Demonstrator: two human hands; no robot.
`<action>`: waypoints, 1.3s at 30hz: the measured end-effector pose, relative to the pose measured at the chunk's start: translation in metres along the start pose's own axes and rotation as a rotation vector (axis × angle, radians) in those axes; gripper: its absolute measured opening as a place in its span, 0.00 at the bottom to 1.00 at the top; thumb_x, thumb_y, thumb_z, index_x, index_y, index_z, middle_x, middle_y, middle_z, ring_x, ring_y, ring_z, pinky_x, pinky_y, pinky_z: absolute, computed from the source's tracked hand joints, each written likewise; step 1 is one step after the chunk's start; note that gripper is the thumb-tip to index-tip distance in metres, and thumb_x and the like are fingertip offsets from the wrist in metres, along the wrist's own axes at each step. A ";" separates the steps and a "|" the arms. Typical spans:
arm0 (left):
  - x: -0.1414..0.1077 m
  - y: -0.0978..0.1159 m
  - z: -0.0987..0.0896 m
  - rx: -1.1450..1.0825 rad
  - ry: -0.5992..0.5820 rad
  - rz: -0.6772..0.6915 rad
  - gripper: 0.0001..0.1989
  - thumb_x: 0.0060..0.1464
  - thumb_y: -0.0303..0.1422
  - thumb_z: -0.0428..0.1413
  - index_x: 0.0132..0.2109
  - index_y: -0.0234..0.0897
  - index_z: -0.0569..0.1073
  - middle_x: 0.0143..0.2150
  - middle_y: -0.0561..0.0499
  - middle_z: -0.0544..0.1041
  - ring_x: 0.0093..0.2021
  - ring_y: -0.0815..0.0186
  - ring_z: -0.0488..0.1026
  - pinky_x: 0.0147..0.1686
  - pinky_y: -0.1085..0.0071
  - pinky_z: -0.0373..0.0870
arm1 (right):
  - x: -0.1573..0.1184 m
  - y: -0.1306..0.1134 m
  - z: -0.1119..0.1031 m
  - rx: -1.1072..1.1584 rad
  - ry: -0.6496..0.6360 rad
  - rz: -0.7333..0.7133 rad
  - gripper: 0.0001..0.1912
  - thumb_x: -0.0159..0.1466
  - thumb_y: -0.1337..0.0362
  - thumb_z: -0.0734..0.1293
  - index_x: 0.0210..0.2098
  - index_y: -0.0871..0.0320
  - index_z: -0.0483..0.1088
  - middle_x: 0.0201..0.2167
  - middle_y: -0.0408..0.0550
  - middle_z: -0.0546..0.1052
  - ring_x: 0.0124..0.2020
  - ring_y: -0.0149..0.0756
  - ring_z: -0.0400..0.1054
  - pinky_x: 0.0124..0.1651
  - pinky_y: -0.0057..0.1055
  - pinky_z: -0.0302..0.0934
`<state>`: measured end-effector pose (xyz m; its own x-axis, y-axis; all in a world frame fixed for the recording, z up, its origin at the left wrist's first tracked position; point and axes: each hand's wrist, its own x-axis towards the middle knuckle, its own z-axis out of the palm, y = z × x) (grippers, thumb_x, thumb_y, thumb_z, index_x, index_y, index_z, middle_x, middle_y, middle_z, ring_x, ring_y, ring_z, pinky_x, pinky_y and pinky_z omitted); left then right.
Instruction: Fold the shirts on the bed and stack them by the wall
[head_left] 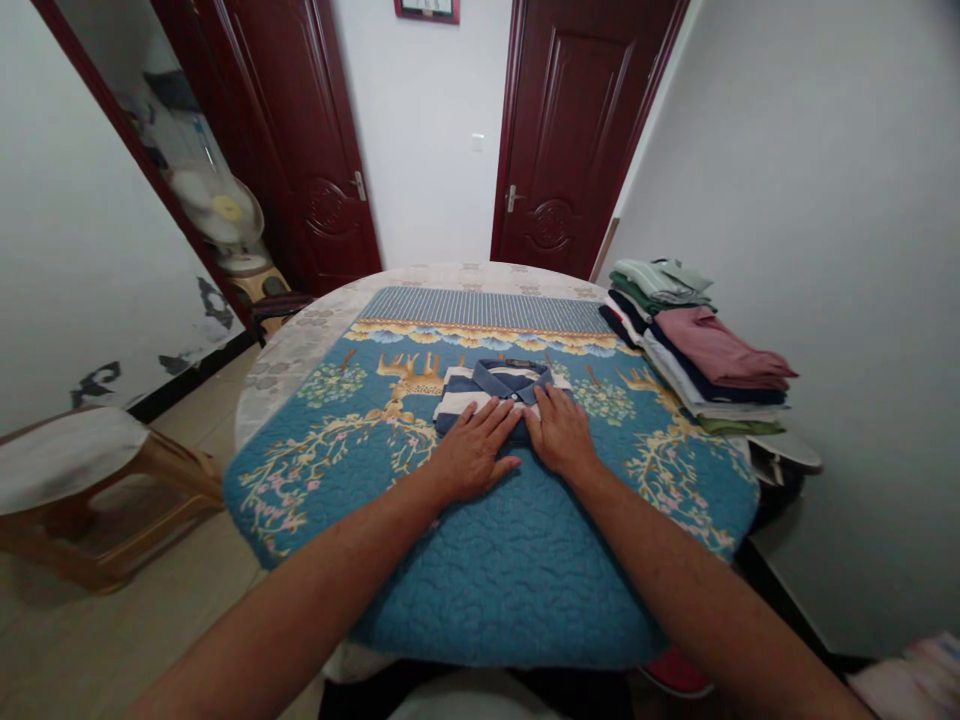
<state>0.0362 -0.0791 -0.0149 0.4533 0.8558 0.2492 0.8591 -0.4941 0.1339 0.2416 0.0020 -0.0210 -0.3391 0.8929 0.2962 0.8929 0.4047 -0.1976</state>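
Observation:
A folded polo shirt [457,398] with wide navy and white stripes and a blue collar lies flat in the middle of the table, its collar at the far side. My left hand [472,455] rests palm down on the shirt's near left part, fingers stretched out and thumb apart. On the near right part lies my right hand [559,425], also flat, with its fingertips close to the collar. Both hands cover much of the shirt's near half. Beneath it spreads a blue quilted cloth [510,560] with deer and flower patterns.
Stacks of folded clothes [720,350] stand at the table's right edge, by the wall. A patterned pale tablecloth [274,390] shows around the quilted cloth. To the left are a stool [150,480] and a fan [221,205]. Two dark red doors [570,120] are behind.

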 end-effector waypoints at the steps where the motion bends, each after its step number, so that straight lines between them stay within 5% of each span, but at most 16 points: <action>1: -0.001 0.000 0.000 -0.007 -0.007 -0.001 0.42 0.72 0.54 0.48 0.83 0.39 0.47 0.84 0.42 0.49 0.83 0.51 0.43 0.80 0.48 0.40 | -0.001 -0.002 0.000 -0.009 0.019 0.002 0.33 0.79 0.50 0.54 0.76 0.62 0.62 0.78 0.62 0.60 0.78 0.56 0.52 0.77 0.60 0.44; 8: -0.009 0.000 0.001 -0.013 -0.003 -0.038 0.43 0.73 0.54 0.47 0.82 0.32 0.49 0.83 0.36 0.50 0.83 0.50 0.45 0.79 0.47 0.43 | -0.006 -0.014 0.005 -0.065 0.082 -0.101 0.32 0.79 0.54 0.55 0.74 0.66 0.63 0.77 0.66 0.62 0.77 0.54 0.55 0.77 0.60 0.43; 18: 0.000 0.001 0.006 0.027 0.001 -0.057 0.42 0.71 0.54 0.49 0.80 0.32 0.55 0.82 0.35 0.54 0.82 0.46 0.50 0.78 0.45 0.45 | -0.004 -0.020 0.010 -0.097 0.032 -0.056 0.31 0.78 0.57 0.55 0.74 0.66 0.63 0.77 0.66 0.61 0.76 0.56 0.56 0.76 0.60 0.47; 22: -0.002 -0.006 0.003 0.009 0.108 -0.030 0.35 0.73 0.50 0.48 0.78 0.35 0.61 0.79 0.36 0.62 0.79 0.49 0.58 0.77 0.47 0.51 | -0.004 -0.021 0.008 -0.076 0.029 -0.053 0.31 0.78 0.56 0.55 0.75 0.66 0.62 0.77 0.65 0.61 0.76 0.55 0.56 0.76 0.59 0.47; 26: -0.002 -0.018 0.005 0.050 0.280 -0.237 0.34 0.75 0.46 0.47 0.76 0.29 0.63 0.77 0.31 0.64 0.78 0.47 0.59 0.77 0.46 0.53 | -0.004 -0.021 0.003 -0.025 0.017 -0.054 0.31 0.79 0.54 0.54 0.75 0.64 0.63 0.77 0.63 0.61 0.77 0.55 0.55 0.76 0.59 0.47; 31: 0.003 -0.026 0.008 0.131 0.102 -0.484 0.40 0.73 0.50 0.47 0.76 0.20 0.60 0.79 0.23 0.58 0.80 0.37 0.54 0.75 0.41 0.55 | -0.005 -0.015 0.000 0.030 -0.016 0.030 0.36 0.78 0.47 0.56 0.77 0.64 0.60 0.78 0.65 0.59 0.78 0.58 0.51 0.77 0.60 0.44; 39: 0.006 -0.033 0.004 0.140 0.046 -0.539 0.39 0.73 0.52 0.45 0.74 0.21 0.64 0.77 0.23 0.61 0.78 0.38 0.57 0.74 0.44 0.56 | 0.000 -0.003 -0.006 0.089 -0.021 0.087 0.36 0.79 0.46 0.56 0.75 0.64 0.63 0.76 0.63 0.63 0.78 0.55 0.52 0.78 0.58 0.43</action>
<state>0.0117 -0.0567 -0.0211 -0.0666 0.9726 0.2227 0.9913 0.0390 0.1261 0.2404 -0.0008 -0.0152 -0.2688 0.9289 0.2547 0.8896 0.3408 -0.3042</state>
